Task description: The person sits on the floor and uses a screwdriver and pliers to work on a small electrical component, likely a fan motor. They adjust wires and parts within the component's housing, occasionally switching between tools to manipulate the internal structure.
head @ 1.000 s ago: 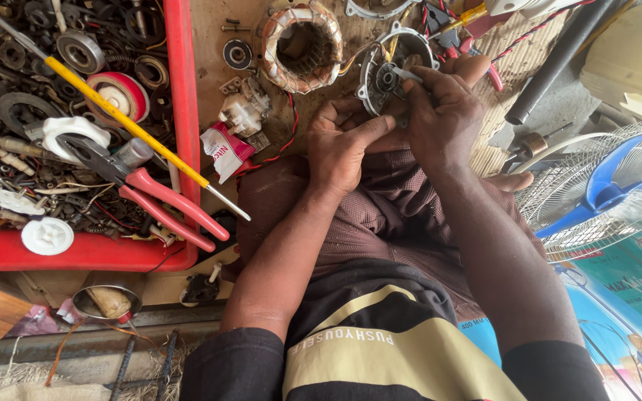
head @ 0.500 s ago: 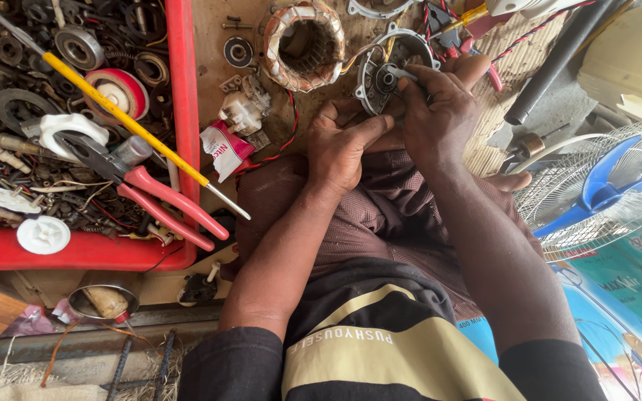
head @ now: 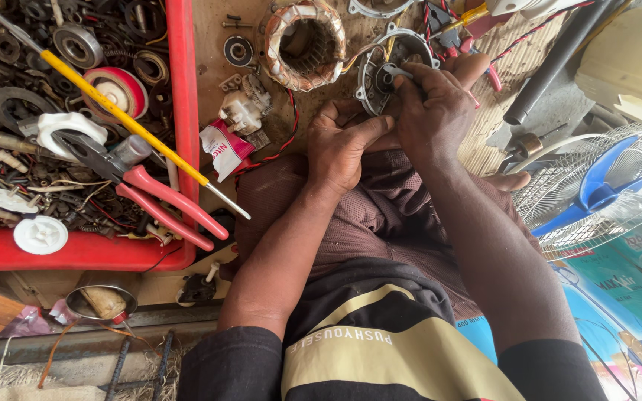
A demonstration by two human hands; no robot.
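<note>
A round grey metal motor end cover [head: 388,67] with a central bearing hole sits just past my knees. My right hand [head: 432,111] grips its near rim, fingers pressed at the centre. My left hand [head: 343,145] is closed beside it, thumb stretched toward the cover's lower edge; what it pinches is hidden. A copper-wound stator ring [head: 305,41] lies just left of the cover, with red and black wires [head: 280,145] trailing from it.
A red tray [head: 184,111] at left holds bearings, scrap parts, red-handled pliers [head: 150,197] and a yellow-handled screwdriver [head: 113,104]. A small bearing [head: 238,50] lies by the stator. A fan with blue blades [head: 596,189] lies at right. A black pipe [head: 551,63] lies at upper right.
My hands shifted only slightly on the end cover; the fingers of my right hand moved a little over its centre. Everything else stays put.
</note>
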